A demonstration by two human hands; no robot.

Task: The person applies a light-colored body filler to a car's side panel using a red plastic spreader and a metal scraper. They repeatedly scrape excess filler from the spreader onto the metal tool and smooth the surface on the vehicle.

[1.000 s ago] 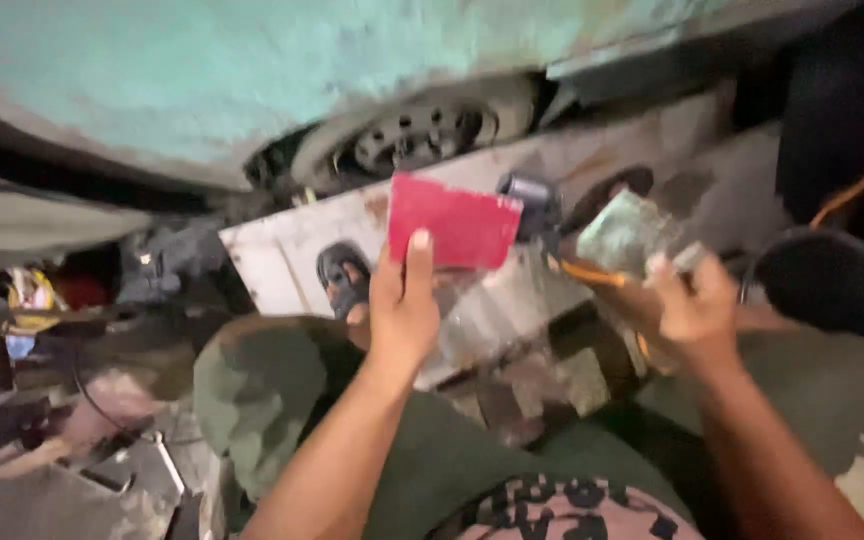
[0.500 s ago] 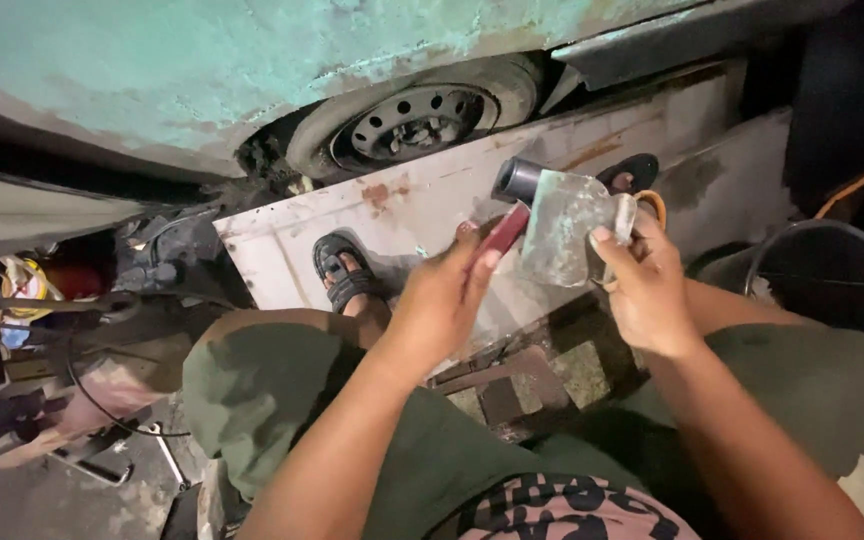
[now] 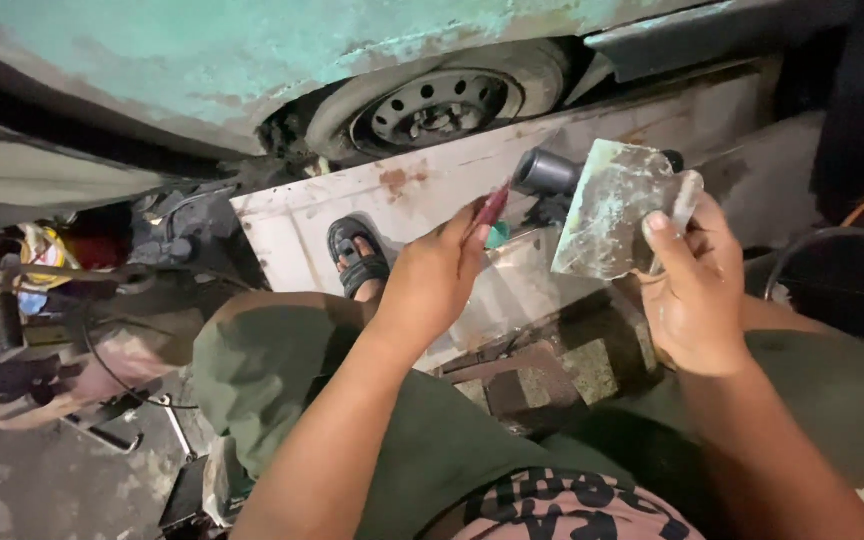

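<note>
My left hand (image 3: 434, 283) holds a thin red plastic spreader (image 3: 492, 208) edge-on, its tip pointing up and to the right. My right hand (image 3: 694, 285) grips a square metal plate (image 3: 611, 209) smeared with grey-white filler, tilted upright in front of me. The two hands are close together, the spreader a short way left of the plate. Behind the plate lies a dark cylindrical tool (image 3: 546, 172). I am seated, with olive trousers (image 3: 282, 365) on my knees and my sandalled foot (image 3: 357, 257) forward.
A pale rusty metal panel (image 3: 432, 190) lies across the ground ahead. Behind it are a wheel with a steel rim (image 3: 432, 108) and a worn turquoise car body (image 3: 202, 60). Tools and cables clutter the left (image 3: 32, 280). Dark round container (image 3: 842, 280) at right.
My left hand turned the red spreader from flat and facing me to edge-on and brought it toward my right hand. My right hand raised the filler-covered plate upright.
</note>
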